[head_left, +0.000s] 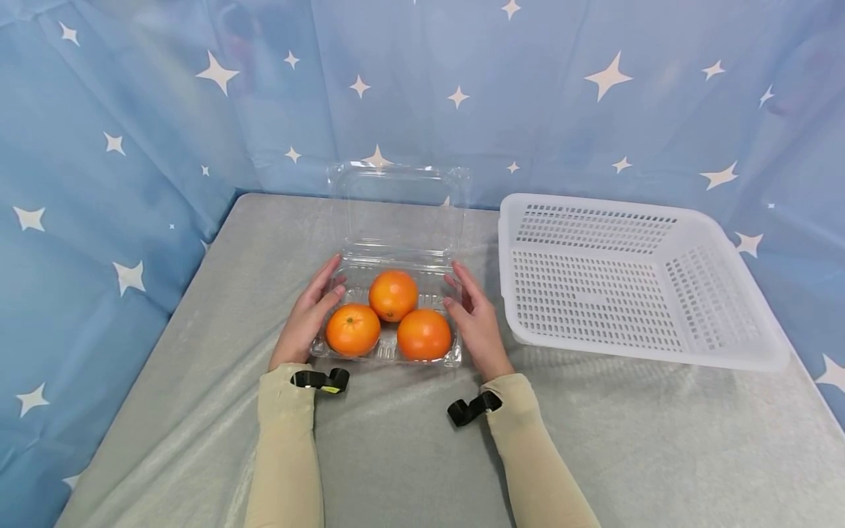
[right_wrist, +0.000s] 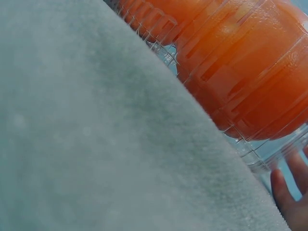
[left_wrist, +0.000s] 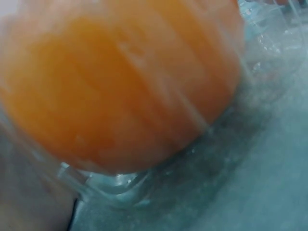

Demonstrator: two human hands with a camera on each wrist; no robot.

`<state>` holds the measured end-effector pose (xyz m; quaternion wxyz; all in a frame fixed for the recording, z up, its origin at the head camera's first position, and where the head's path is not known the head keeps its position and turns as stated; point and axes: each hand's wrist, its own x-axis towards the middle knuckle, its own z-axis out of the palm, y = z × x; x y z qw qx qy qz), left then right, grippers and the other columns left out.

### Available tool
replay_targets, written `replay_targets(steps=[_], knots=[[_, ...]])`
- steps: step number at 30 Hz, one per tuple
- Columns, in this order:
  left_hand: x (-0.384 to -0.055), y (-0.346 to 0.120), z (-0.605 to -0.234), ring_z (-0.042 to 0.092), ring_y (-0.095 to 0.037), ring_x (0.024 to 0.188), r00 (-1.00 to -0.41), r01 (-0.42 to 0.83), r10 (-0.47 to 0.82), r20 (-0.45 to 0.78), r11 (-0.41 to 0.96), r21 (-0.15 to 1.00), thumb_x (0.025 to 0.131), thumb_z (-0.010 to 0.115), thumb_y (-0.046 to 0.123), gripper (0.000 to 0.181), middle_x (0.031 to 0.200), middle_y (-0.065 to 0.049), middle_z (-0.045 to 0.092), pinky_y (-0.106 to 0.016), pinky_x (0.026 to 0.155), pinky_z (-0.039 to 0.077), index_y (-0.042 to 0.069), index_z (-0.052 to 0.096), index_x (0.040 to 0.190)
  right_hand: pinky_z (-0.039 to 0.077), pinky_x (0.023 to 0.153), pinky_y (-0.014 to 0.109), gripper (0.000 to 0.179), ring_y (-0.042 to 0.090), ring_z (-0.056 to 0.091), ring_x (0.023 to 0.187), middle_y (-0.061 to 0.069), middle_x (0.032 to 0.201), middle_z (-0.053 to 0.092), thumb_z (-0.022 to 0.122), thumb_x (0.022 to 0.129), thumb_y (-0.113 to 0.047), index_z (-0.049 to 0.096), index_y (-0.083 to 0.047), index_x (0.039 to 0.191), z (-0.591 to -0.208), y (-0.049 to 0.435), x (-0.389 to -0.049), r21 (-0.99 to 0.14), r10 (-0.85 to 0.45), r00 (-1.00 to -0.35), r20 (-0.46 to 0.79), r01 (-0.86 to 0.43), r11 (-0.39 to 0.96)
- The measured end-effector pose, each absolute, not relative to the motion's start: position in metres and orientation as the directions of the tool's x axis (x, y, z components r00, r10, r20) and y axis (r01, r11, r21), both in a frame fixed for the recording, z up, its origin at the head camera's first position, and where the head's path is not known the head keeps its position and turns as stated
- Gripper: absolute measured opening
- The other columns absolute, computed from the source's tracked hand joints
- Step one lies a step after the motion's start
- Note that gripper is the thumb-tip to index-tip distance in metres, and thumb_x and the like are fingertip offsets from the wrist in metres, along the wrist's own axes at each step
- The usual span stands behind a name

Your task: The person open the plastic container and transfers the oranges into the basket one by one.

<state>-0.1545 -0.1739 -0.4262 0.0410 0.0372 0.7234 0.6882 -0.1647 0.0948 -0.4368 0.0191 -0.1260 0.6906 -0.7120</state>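
A clear plastic clamshell box (head_left: 388, 358) holds three oranges: one at the left (head_left: 353, 330), one at the back (head_left: 393, 295) and one at the right (head_left: 425, 334). Its transparent lid (head_left: 399, 209) stands raised at the back. My left hand (head_left: 305, 319) grips the box's left side, thumb at the rim. On the opposite side my right hand (head_left: 480, 328) holds the box, thumb also by the rim. The left wrist view shows a blurred orange (left_wrist: 120, 86) through the plastic. In the right wrist view, fingers (right_wrist: 284, 195) are beside the box's corner.
A white perforated plastic basket (head_left: 511, 293) stands to the right of the box. Grey cloth covers the table (head_left: 396, 440). Behind and to the left hangs a blue curtain (head_left: 422, 44) with white stars. Each wrist carries a small black camera mount.
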Motion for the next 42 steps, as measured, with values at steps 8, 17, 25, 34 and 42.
replay_targets(steps=[8,17,25,34,42], knots=[[-0.1541,-0.1739,-0.4256,0.026,-0.017,0.129,-0.994,-0.002,0.109,-0.008,0.054,0.999,0.089,0.052,0.036,0.060,0.145,0.008,0.023,-0.043,0.103,0.023,0.023,0.027,0.142,0.034,0.098,0.027,0.056,0.024,0.031,0.128,0.008,0.144,0.026,0.049,0.089,0.001,0.030,-0.012,0.140,-0.4373,0.0949,-0.1648,-0.987,-0.206,-0.966,0.157,-0.149,-0.056],[-0.1546,-0.1737,-0.4254,0.026,-0.019,0.129,-0.994,0.008,0.108,0.001,0.058,0.998,0.089,0.052,0.034,0.060,0.145,0.007,0.023,-0.044,0.103,0.024,0.021,0.026,0.142,0.024,0.103,0.041,0.054,0.025,0.031,0.128,0.002,0.145,0.026,0.049,0.090,0.000,0.032,-0.015,0.139,-0.4359,0.0950,-0.1643,-0.984,-0.208,-0.962,0.176,-0.166,-0.066],[-0.1550,-0.1734,-0.4258,0.027,-0.020,0.129,-0.995,0.011,0.102,0.006,0.050,0.999,0.090,0.052,0.031,0.058,0.145,0.005,0.024,-0.044,0.102,0.025,0.021,0.027,0.142,0.033,0.099,0.030,0.054,0.024,0.030,0.128,0.001,0.145,0.025,0.047,0.090,0.002,0.032,-0.014,0.139,-0.4356,0.0944,-0.1640,-0.985,-0.206,-0.963,0.172,-0.163,-0.063],[-0.1539,-0.1736,-0.4258,0.027,-0.019,0.129,-0.995,0.002,0.100,-0.003,0.049,0.999,0.089,0.053,0.033,0.058,0.144,0.007,0.025,-0.043,0.102,0.025,0.023,0.028,0.141,0.035,0.097,0.026,0.054,0.024,0.031,0.128,0.004,0.146,0.023,0.048,0.089,0.002,0.033,-0.015,0.139,-0.4357,0.0945,-0.1638,-0.985,-0.200,-0.965,0.169,-0.159,-0.062],[-0.1537,-0.1736,-0.4260,0.028,-0.020,0.128,-0.994,0.013,0.105,0.009,0.035,0.999,0.090,0.052,0.030,0.058,0.145,0.001,0.024,-0.044,0.102,0.025,0.021,0.027,0.141,0.034,0.098,0.026,0.054,0.024,0.031,0.128,0.004,0.146,0.023,0.048,0.089,0.001,0.033,-0.016,0.139,-0.4358,0.0945,-0.1641,-0.986,-0.200,-0.966,0.165,-0.157,-0.055]])
